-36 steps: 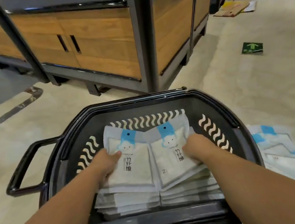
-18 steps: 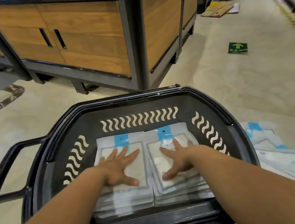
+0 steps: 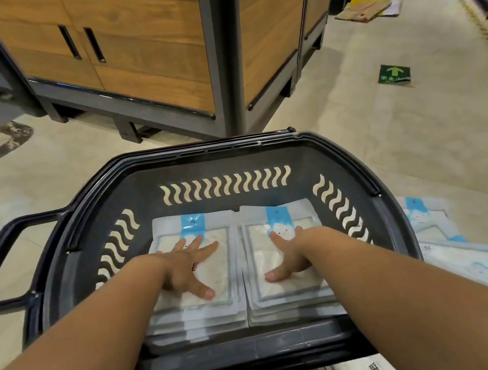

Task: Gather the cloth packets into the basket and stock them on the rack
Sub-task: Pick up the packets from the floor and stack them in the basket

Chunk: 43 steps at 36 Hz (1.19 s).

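Two flat stacks of glossy white cloth packets [image 3: 286,273] lie side by side in the black slotted plastic basket [image 3: 219,153]; left hand [image 3: 186,271] and right hand [image 3: 290,253] press them, fingers straight and spread apart.

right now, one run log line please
left hand: flat on left packet stack | right hand: flat on right packet stack | basket: holds both | floor: loose packets

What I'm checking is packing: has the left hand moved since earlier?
Yes: the left hand slid from the left stack's edge inward, away from the basket's left wall.
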### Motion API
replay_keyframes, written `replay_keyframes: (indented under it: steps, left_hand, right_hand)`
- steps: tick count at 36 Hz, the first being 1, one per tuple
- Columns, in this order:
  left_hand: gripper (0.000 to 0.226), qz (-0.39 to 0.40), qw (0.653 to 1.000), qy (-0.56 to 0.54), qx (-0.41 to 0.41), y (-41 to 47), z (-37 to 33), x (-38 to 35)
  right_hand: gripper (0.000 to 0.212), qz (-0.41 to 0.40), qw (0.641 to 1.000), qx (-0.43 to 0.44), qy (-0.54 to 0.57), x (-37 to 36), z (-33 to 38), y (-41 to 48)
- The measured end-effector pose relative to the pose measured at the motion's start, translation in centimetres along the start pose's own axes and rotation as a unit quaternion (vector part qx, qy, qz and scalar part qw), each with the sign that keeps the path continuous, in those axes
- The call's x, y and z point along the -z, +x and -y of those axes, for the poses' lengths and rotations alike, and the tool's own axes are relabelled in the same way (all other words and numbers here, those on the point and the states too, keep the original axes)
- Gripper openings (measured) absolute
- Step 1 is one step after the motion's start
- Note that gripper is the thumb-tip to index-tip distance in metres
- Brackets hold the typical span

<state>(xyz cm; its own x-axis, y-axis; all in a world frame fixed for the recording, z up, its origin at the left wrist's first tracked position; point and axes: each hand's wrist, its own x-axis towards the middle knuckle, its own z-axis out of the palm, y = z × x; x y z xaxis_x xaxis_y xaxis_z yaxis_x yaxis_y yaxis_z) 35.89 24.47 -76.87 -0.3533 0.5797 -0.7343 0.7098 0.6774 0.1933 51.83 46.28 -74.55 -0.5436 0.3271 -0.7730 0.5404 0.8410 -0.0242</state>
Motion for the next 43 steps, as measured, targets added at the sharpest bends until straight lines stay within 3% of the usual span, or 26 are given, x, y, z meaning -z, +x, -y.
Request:
replay_keyframes:
  steps: [2, 4, 7, 10, 12, 16, 20, 27, 38, 43]
  left_hand:
    - [0.112, -0.002, 1.000, -0.006, 0.003, -0.4, -0.4, 0.5]
    - [0.102, -0.032, 0.999, -0.004, 0.011, -0.7, -0.7, 0.9]
    - [0.076, -0.139, 0.990, 0.015, 0.002, -1.8, -2.0, 2.2]
    - [0.058, -0.269, 0.961, 0.059, -0.006, -3.2, -4.2, 4.6]
    - [0.055, -0.338, 0.939, 0.065, -0.012, -3.9, -5.8, 6.5]
    - [0.059, -0.401, 0.911, 0.092, -0.006, -4.8, -9.6, 9.4]
    - [0.062, -0.455, 0.889, 0.043, -0.019, -5.5, -13.8, 10.8]
    - [0.066, -0.469, 0.880, 0.049, -0.060, -5.2, -21.9, 11.5]
    - [0.069, -0.426, 0.889, 0.036, -0.162, -1.5, -35.8, 9.4]
    - [0.071, -0.390, 0.895, 0.089, -0.196, 0.7, -41.7, 6.2]
  right_hand:
    - [0.105, 0.002, 1.000, 0.005, -0.002, 0.4, -0.3, -0.2]
    - [0.089, -0.048, 0.998, 0.005, -0.028, 0.7, -0.1, -0.1]
    - [0.050, -0.204, 0.979, -0.003, -0.023, 2.3, -0.2, -1.2]
    - [0.027, -0.334, 0.941, 0.031, 0.040, 4.5, -0.6, -3.8]
    - [0.026, -0.391, 0.919, 0.046, 0.022, 5.7, -1.1, -5.6]
    - [0.035, -0.448, 0.893, 0.044, -0.003, 7.3, -3.5, -8.5]
    - [0.041, -0.465, 0.885, 0.025, 0.019, 8.4, -7.3, -11.4]
    - [0.059, -0.467, 0.882, -0.069, 0.015, 7.2, -17.2, -14.3]
    - [0.068, -0.425, 0.880, -0.209, 0.040, -0.7, -32.4, -19.6]
    - [0.071, -0.392, 0.882, -0.254, 0.071, -6.2, -37.1, -20.3]
